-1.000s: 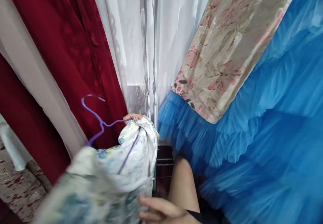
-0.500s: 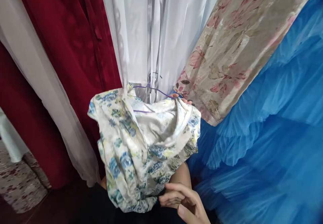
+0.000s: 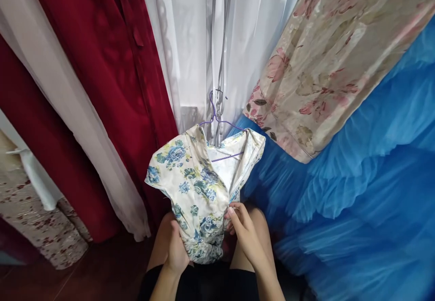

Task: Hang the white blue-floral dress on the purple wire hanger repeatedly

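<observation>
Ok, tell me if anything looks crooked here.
The blue-flowered garment sits askew on the purple hanger: the side by the red cloth droops low, the other rides up at the hook. The left hand and right hand bunch its lower end.

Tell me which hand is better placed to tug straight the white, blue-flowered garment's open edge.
Right, probably. The right hand pinches that edge of the white, blue-flowered garment, below the purple wire hanger; the left hand is wrapped around the bunched hem.
</observation>
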A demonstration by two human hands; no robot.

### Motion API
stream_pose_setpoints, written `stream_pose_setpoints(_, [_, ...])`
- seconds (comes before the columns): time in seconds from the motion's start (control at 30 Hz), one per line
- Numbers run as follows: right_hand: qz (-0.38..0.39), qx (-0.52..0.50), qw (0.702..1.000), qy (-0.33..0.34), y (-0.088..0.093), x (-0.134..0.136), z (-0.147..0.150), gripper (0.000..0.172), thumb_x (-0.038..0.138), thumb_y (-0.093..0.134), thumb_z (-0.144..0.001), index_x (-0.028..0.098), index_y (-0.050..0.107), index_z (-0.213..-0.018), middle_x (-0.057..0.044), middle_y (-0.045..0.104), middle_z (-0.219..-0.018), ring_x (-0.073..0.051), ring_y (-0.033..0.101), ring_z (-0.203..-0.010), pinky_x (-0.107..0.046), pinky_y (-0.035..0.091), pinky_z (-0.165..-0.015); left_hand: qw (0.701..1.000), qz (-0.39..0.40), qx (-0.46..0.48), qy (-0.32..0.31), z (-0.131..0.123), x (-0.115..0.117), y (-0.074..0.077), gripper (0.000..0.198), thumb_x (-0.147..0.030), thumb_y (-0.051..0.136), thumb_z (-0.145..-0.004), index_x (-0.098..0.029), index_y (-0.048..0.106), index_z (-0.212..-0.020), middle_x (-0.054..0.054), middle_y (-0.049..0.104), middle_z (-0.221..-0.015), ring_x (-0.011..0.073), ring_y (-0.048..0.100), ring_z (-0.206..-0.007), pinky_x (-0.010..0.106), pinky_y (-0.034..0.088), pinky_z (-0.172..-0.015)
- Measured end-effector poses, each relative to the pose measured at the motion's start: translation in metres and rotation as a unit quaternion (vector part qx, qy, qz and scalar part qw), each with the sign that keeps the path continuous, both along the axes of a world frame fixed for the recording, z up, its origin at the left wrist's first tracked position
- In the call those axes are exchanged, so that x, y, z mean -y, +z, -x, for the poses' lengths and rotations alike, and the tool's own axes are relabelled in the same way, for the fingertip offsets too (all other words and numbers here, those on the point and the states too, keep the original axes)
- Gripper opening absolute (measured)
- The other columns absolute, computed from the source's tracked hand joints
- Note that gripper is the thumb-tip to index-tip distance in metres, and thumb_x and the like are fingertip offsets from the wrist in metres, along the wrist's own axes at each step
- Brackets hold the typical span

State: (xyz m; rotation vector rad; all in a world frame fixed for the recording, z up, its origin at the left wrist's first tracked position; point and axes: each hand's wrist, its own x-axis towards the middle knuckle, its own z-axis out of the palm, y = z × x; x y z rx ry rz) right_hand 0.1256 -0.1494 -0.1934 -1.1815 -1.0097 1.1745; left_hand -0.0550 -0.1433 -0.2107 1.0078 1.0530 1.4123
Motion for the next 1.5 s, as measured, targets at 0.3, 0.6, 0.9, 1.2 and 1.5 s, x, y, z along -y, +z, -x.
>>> stream_pose_setpoints(0.3, [-0.018, -0.019, 0.998, 0.048, 0.011, -0.016, 0.034, 0.035, 0.049, 0.059, -0.095, 0.02, 0.055, -0.076, 0.002, 0.056, -0.059, -0.013, 0.046, -0.053, -0.027, 0.037, -0.056, 0.995, 0.101, 0.017, -0.003, 0.011, 0.008, 0.008, 0.067, -0.045, 0.086, -0.067, -0.024, 0.067, -0.128, 0.009, 0.071, -0.127, 0.0352, 0.06, -0.128, 0.045, 0.053, -0.105])
stream_pose_setpoints(0.6, [-0.024, -0.059, 0.997, -0.051, 0.013, 0.0, 0.027, 0.042, 0.045, 0.067, -0.089, 0.02, 0.047, -0.061, 0.006, 0.042, -0.05, -0.009, 0.032, -0.049, -0.025, 0.025, -0.05, 0.987, 0.008, -0.061, 0.146, 0.008, -0.003, -0.012, 0.062, -0.043, 0.08, -0.076, -0.022, 0.058, -0.13, 0.012, 0.066, -0.131, 0.0327, 0.061, -0.126, 0.043, 0.052, -0.104])
stream_pose_setpoints(0.9, [0.018, -0.033, 0.999, 0.035, 0.024, 0.009, 0.034, 0.044, 0.055, 0.073, -0.078, 0.019, 0.055, -0.062, 0.003, 0.05, -0.042, -0.009, 0.035, -0.039, -0.024, 0.026, -0.045, 0.947, -0.156, -0.282, 0.005, -0.027, -0.002, -0.009, 0.012, -0.032, 0.061, -0.091, -0.022, 0.066, -0.096, 0.007, 0.071, -0.095, 0.0256, 0.068, -0.093, 0.035, 0.054, -0.085])
stream_pose_setpoints(1.2, [-0.128, 0.003, 0.991, 0.042, 0.124, -0.094, 0.017, 0.044, 0.038, 0.072, -0.08, 0.018, 0.054, -0.045, 0.004, 0.046, -0.04, -0.006, 0.034, -0.038, -0.023, 0.025, -0.042, 0.918, -0.167, -0.356, -0.054, -0.024, -0.013, -0.006, 0.013, -0.027, 0.052, -0.095, -0.023, 0.054, -0.083, 0.003, 0.062, -0.079, 0.0209, 0.064, -0.079, 0.03, 0.048, -0.075])
stream_pose_setpoints(1.5, [-0.186, -0.028, 0.982, 0.028, 0.157, -0.132, 0.036, 0.02, 0.033, 0.068, -0.082, 0.017, 0.063, -0.072, 0.005, 0.054, -0.046, -0.007, 0.04, -0.04, -0.021, 0.031, -0.043, 0.914, -0.183, -0.35, -0.093, -0.001, -0.047, 0.008, 0.005, -0.026, 0.058, -0.092, -0.024, 0.062, -0.092, 0.003, 0.07, -0.089, 0.0205, 0.068, -0.087, 0.03, 0.052, -0.081])
